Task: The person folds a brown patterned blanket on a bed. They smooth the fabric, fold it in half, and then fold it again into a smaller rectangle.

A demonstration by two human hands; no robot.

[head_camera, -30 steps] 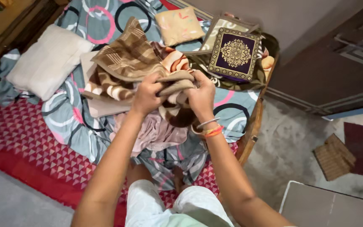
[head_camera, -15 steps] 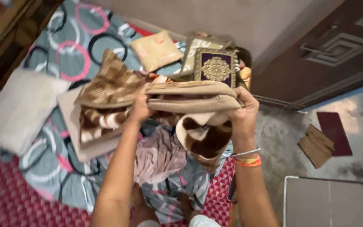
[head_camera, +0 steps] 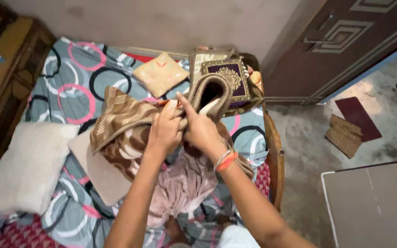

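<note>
My left hand (head_camera: 165, 128) and my right hand (head_camera: 200, 128) are pressed together above the bed, both gripping a thick brown and cream patterned blanket (head_camera: 120, 128). Its edge is doubled into a loop (head_camera: 211, 94) that stands up just beyond my right hand. The rest of the blanket hangs to the left onto a beige flat cushion (head_camera: 95, 170). A pale pink cloth (head_camera: 184, 183) lies under my forearms. Bangles and an orange thread circle my right wrist.
The bed has a grey sheet with pink and black rings (head_camera: 76, 82). On it lie a white pillow (head_camera: 26, 167), a yellow cushion (head_camera: 160, 73) and a purple and gold cushion (head_camera: 229, 78). A wooden bed frame (head_camera: 275, 151), a dark door (head_camera: 354, 41) and floor mats (head_camera: 352, 124) stand right.
My hands were spread apart holding the blanket edge stretched flat; they have now come together, folding that edge into a loop. The view has tilted up toward the wall.
</note>
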